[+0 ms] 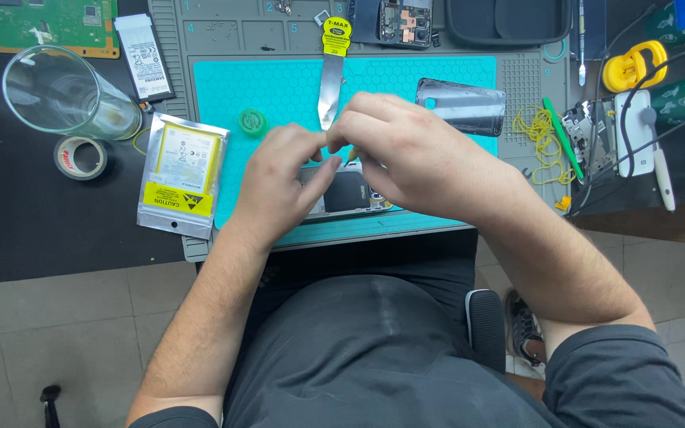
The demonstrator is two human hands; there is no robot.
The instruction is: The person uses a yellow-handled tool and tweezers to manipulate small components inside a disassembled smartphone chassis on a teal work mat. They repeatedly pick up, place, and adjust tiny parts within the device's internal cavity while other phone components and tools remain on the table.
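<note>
Both hands meet over an opened phone [348, 192] lying on the turquoise honeycomb-textured mat [406, 79], its long axis running left to right along the mat's near edge; the left hand [283, 186] rests on its left end with fingers curled, while the right hand [406, 154] pinches something small at the phone's top edge, too hidden to identify. Beyond the fingertips a flat metal pry blade [331, 87] with a yellow handle points toward the person, and a dark glossy back cover [461, 105] lies right of it. Left of the mat sits a silver foil pouch [180, 176] with yellow labels, beside a clear glass [61, 93] on its side and a tape roll [81, 157].
</note>
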